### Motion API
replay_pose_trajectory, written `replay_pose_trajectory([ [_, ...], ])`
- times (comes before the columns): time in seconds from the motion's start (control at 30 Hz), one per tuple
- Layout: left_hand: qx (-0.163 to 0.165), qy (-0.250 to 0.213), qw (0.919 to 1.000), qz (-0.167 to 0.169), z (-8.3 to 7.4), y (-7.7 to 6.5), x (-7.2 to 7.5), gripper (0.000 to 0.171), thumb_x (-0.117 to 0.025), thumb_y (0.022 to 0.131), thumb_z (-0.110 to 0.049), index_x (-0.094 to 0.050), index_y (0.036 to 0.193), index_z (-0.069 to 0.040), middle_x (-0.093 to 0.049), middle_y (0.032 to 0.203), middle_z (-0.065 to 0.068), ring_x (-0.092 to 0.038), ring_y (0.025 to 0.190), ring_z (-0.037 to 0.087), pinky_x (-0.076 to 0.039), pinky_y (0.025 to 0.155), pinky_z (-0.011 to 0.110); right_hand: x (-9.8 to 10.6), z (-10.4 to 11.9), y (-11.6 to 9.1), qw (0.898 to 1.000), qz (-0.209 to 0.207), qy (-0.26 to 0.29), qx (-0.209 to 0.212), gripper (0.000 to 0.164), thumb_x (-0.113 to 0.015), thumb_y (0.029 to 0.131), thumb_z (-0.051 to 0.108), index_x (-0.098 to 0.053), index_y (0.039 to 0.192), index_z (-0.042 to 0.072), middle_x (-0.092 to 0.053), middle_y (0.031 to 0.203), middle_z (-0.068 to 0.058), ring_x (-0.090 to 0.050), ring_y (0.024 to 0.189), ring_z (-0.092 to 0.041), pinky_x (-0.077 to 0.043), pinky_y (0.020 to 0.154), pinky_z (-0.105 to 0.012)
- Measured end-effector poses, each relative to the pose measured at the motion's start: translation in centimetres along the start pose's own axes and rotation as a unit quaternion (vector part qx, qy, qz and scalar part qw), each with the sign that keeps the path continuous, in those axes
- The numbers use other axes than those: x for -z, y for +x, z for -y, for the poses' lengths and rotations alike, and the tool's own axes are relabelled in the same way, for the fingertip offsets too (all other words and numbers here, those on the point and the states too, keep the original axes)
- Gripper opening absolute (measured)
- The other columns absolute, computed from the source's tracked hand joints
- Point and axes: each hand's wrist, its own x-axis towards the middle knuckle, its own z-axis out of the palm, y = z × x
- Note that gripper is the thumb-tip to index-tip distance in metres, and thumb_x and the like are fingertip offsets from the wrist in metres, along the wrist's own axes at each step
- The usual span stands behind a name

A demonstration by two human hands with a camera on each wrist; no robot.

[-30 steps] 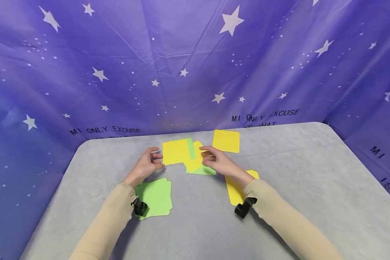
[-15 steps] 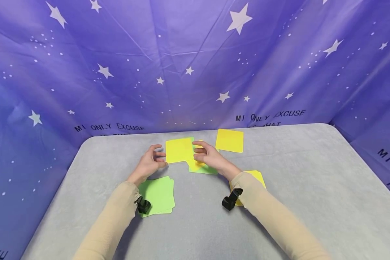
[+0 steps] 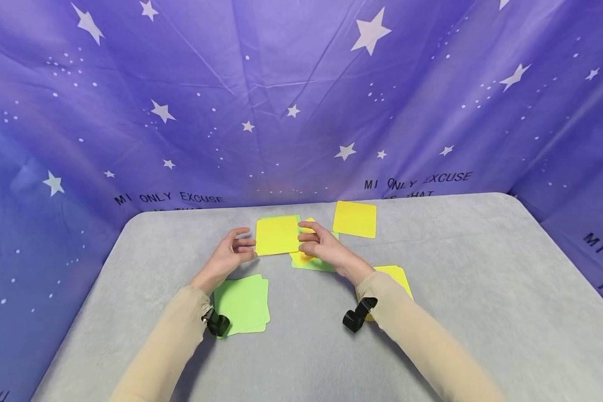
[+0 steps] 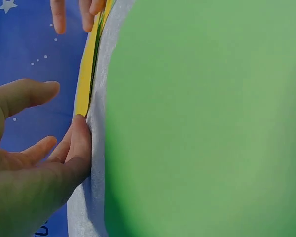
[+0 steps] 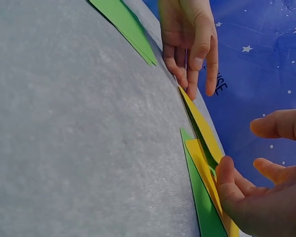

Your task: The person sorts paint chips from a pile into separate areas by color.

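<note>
Our yellow card (image 3: 277, 234) lies close to the far edge of the desk (image 3: 482, 268), left of that edge's middle, with green sheets (image 5: 199, 131) under it peeping out along its far side. Our left hand (image 3: 226, 254) touches the card's left edge; our right hand (image 3: 330, 247) is at its right edge. Both look released rather than clenched, with the fingers loosely spread; any light pinch by the thumbs is more than we can make out.

Judging by this hold, we are squaring the edges, so we should press evenly from both sides, keep the fingertips low against the desk and give small taps instead of a squeeze, since thin card would probably bow. The far side deserves a tap too, because the green margin shows there.

Our right hand needs most care: just beside the pile, a skewed yellow card (image 5: 198, 158) overlaps another green card (image 5: 203, 207), and a low finger could drag them. The lone yellow card (image 3: 355, 219) by the far edge is out of the way. Nearer us, we should keep our sleeves from brushing the green stack (image 3: 243, 304) on the left and the yellow stack (image 3: 397, 276) on the right.
</note>
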Motion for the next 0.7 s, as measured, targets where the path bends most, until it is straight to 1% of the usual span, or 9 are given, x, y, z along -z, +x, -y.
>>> replay_pose_trajectory([
  [0.1, 0.000, 0.004, 1.0000, -0.005, -0.1, -0.2, -0.3, 0.064, -0.059, 0.088, 0.006, -0.030, 0.144, 0.005, -0.051, 0.121, 0.027, -0.054, 0.099, 0.022, -0.047, 0.080, 0.020, 0.1, -0.2, -0.4, 1.000, -0.008, 0.011, 0.009, 0.065, -0.058, 0.089, -0.002, -0.033, 0.148, 0.004, -0.046, 0.136, -0.024, -0.050, 0.118, -0.033, -0.048, 0.094, -0.040],
  [0.17, -0.001, 0.016, 0.9997, -0.018, -0.2, -0.3, -0.6, 0.061, -0.059, 0.088, 0.005, -0.033, 0.143, 0.005, -0.054, 0.118, 0.026, -0.056, 0.097, 0.023, -0.047, 0.078, 0.021, 0.0, -0.4, -0.5, 1.000, -0.014, 0.019, 0.013, 0.064, -0.058, 0.087, -0.005, -0.034, 0.146, 0.001, -0.048, 0.130, -0.025, -0.053, 0.112, -0.032, -0.050, 0.092, -0.038],
  [0.23, -0.004, 0.031, 0.9990, -0.032, -0.2, -0.4, -1.0, 0.057, -0.059, 0.088, 0.005, -0.037, 0.140, 0.006, -0.056, 0.114, 0.025, -0.057, 0.096, 0.023, -0.047, 0.075, 0.022, 0.0, -0.5, -0.5, 0.999, -0.023, 0.019, 0.017, 0.064, -0.060, 0.085, -0.007, -0.037, 0.144, -0.001, -0.051, 0.123, -0.025, -0.055, 0.105, -0.029, -0.052, 0.088, -0.035],
  [0.33, -0.011, 0.046, 0.9978, -0.047, -0.2, -0.5, -1.6, 0.052, -0.060, 0.087, 0.006, -0.041, 0.136, 0.006, -0.058, 0.108, 0.023, -0.058, 0.093, 0.024, -0.048, 0.072, 0.022, -0.1, -0.7, -0.6, 0.999, -0.039, 0.014, 0.019, 0.062, -0.062, 0.083, -0.008, -0.041, 0.141, -0.002, -0.052, 0.113, -0.021, -0.055, 0.096, -0.024, -0.053, 0.083, -0.031],
  [0.4, -0.011, 0.042, 0.9978, -0.049, -0.2, -0.5, -2.0, 0.051, -0.060, 0.086, 0.008, -0.043, 0.134, 0.006, -0.058, 0.105, 0.021, -0.059, 0.091, 0.024, -0.048, 0.070, 0.021, -0.2, -0.8, -0.6, 0.998, -0.052, 0.006, 0.019, 0.061, -0.064, 0.082, -0.009, -0.044, 0.139, -0.001, -0.051, 0.108, -0.017, -0.054, 0.094, -0.022, -0.053, 0.080, -0.028],
  [0.53, -0.012, 0.027, 0.9987, -0.042, -0.4, -0.6, -2.9, 0.054, -0.061, 0.083, 0.011, -0.043, 0.134, 0.006, -0.057, 0.101, 0.019, -0.061, 0.088, 0.021, -0.050, 0.070, 0.021, 0.0, -1.2, -0.9, 0.997, -0.076, -0.004, 0.019, 0.060, -0.065, 0.081, -0.010, -0.047, 0.138, 0.000, -0.049, 0.104, -0.013, -0.052, 0.089, -0.021, -0.051, 0.074, -0.025],
  [0.7, -0.005, -0.006, 0.9995, -0.030, -0.6, -0.6, -3.8, 0.060, -0.062, 0.081, 0.013, -0.040, 0.136, 0.005, -0.055, 0.104, 0.019, -0.061, 0.088, 0.021, -0.051, 0.073, 0.024, 0.4, -1.5, -1.6, 0.996, -0.082, -0.001, 0.023, 0.062, -0.064, 0.080, -0.011, -0.046, 0.139, 0.000, -0.048, 0.103, -0.012, -0.050, 0.086, -0.020, -0.049, 0.072, -0.023],
])
